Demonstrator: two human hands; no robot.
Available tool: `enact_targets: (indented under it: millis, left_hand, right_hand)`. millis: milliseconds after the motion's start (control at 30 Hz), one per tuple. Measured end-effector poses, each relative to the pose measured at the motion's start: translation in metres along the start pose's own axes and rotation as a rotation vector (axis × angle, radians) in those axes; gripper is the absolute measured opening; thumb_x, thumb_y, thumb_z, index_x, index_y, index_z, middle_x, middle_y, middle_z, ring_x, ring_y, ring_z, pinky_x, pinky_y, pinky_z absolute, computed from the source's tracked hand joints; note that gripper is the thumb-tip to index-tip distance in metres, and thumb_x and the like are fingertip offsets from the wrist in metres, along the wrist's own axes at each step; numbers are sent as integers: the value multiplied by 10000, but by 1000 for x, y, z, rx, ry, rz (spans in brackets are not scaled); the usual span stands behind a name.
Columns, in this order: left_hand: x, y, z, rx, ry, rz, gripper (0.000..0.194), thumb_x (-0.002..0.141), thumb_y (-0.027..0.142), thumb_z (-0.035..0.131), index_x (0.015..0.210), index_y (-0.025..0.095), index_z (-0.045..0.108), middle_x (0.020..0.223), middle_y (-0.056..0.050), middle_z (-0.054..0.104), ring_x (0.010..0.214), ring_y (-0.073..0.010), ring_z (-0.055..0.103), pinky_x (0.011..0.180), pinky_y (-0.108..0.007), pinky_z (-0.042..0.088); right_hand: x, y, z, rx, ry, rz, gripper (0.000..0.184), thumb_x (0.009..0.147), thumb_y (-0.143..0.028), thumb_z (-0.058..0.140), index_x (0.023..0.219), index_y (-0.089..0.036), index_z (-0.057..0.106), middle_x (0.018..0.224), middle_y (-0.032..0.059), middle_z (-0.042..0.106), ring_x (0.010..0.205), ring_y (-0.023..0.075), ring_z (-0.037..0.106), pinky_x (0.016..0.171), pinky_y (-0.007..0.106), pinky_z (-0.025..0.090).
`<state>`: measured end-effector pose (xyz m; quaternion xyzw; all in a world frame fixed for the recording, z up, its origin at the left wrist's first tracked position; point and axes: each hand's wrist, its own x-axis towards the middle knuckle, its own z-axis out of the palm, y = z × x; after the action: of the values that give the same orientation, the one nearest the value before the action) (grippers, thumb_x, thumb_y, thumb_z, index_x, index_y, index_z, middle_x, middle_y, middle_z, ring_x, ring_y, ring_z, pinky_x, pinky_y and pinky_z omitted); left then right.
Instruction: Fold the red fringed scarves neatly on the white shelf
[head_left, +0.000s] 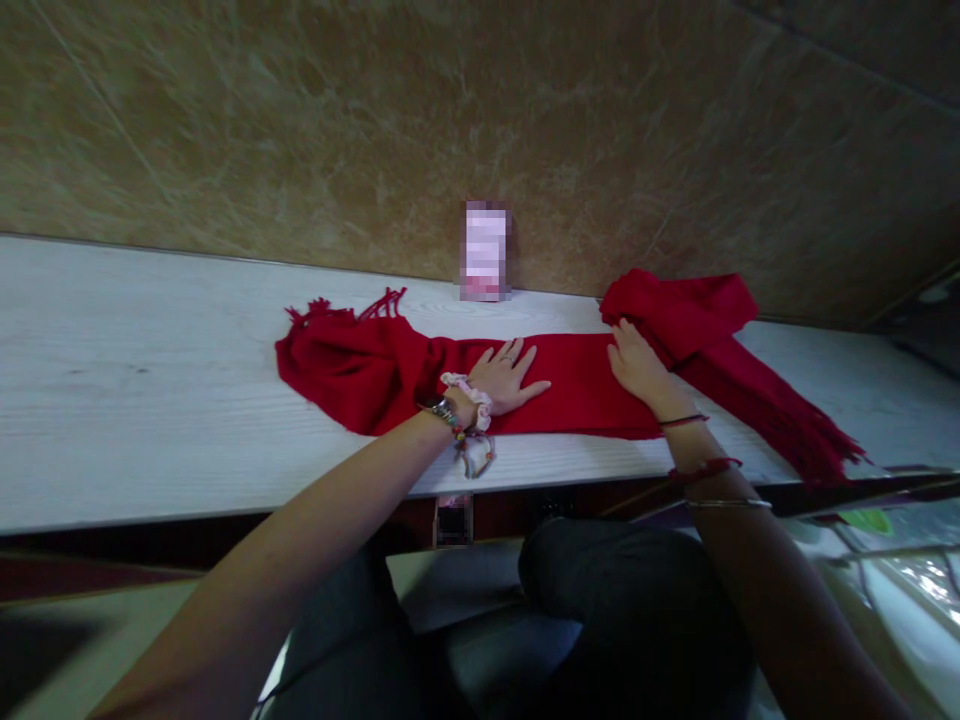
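Note:
A red scarf (577, 385) with fringed ends lies lengthwise along the white wood-grain tabletop (150, 390). Its middle is flat, while the left end is bunched up. The right part is folded over itself, with one fringed end trailing toward the front edge. My left hand (504, 378) rests palm down on the flat middle, fingers spread; it wears a ring, a watch, a scrunchie and a beaded bracelet. Beside the fold on the right, my right hand (637, 365) lies on the cloth with fingers stretched out, several bracelets around its wrist and forearm.
A phone-like upright object (485, 250), blurred out, leans against the brown marbled wall (300, 130) behind the scarf. Below the table's front edge are my legs (637, 610) and a small dark blurred item (454, 522). Something clear and shiny (915, 575) is at the lower right.

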<state>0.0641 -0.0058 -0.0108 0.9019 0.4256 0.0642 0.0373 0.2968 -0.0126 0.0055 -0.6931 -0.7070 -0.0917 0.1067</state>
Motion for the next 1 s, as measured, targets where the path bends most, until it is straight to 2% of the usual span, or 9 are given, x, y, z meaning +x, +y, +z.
enact_targets:
  millis: [67, 200, 367, 500, 633, 700, 800, 900, 1000]
  left_hand:
    - [-1, 0, -1, 5, 16, -16, 640, 902, 540, 207, 1396, 133, 227, 1452, -144, 191, 1338, -251, 161, 1064, -404, 189]
    - [-1, -5, -1, 55, 49, -61, 603, 916, 506, 206, 1390, 135, 248, 1446, -138, 216, 1335, -262, 169, 1063, -418, 192]
    - [-14, -29, -23, 178, 72, -51, 537, 918, 471, 264, 1359, 170, 326, 1435, -124, 257, 1327, -262, 197, 1051, -420, 219]
    - [-46, -86, -58, 281, 167, -176, 478, 912, 416, 320, 1334, 196, 364, 1440, -111, 247, 1333, -278, 168, 1043, -454, 209]
    - [-83, -156, -69, 157, 8, -527, 631, 844, 480, 398, 1351, 113, 317, 1379, -186, 332, 1263, -330, 314, 995, -443, 290]
    - [-97, -178, -64, 16, -41, -492, 674, 813, 471, 425, 1337, 61, 321, 1300, -185, 442, 1189, -275, 429, 988, -355, 318]
    - [-106, -193, -54, -128, 62, -429, 692, 755, 471, 478, 1306, 68, 365, 1236, -147, 515, 1118, -238, 492, 966, -307, 346]
    - [-106, -198, -50, -278, 241, -509, 610, 721, 424, 520, 1238, 107, 452, 1158, -102, 574, 1029, -209, 543, 893, -288, 407]
    - [-108, -205, -57, -408, 370, -625, 491, 682, 343, 577, 1113, 108, 558, 918, -55, 641, 827, -173, 590, 747, -252, 458]
  right_hand:
    - [-3, -15, -1, 49, 45, -99, 514, 875, -263, 248, 1301, -5, 372, 1396, 198, 328, 1306, 260, 257, 1038, 436, 272]
    - [-10, -41, 7, 89, -79, -187, 505, 890, -352, 251, 1328, -132, 371, 1406, 129, 339, 1302, 272, 265, 1017, 518, 266]
    - [-13, -38, 18, 91, -163, -216, 517, 897, -376, 221, 1347, -153, 342, 1415, 109, 328, 1309, 250, 253, 1026, 519, 242]
    - [-7, -23, 20, 91, -163, -239, 523, 893, -364, 229, 1348, -131, 339, 1417, 120, 319, 1304, 249, 264, 1032, 505, 239]
    - [0, -22, 14, 67, -149, -223, 492, 881, -322, 264, 1320, -135, 385, 1400, 137, 345, 1286, 281, 297, 1009, 548, 254]
    - [1, -38, 6, 68, -84, -241, 478, 866, -305, 303, 1280, -106, 437, 1374, 165, 381, 1275, 300, 313, 1009, 555, 252]
    - [-5, -84, -6, 207, 21, -427, 475, 867, -335, 341, 1257, -94, 467, 1341, 157, 431, 1264, 250, 343, 1042, 457, 270]
    - [-17, -136, -5, 359, -84, -704, 463, 881, -378, 351, 1282, -167, 449, 1324, 91, 468, 1248, 184, 375, 1036, 390, 312]
    - [-29, -163, 8, 349, -154, -790, 488, 873, -419, 384, 1281, -159, 451, 1332, 109, 455, 1268, 207, 345, 1051, 427, 273]
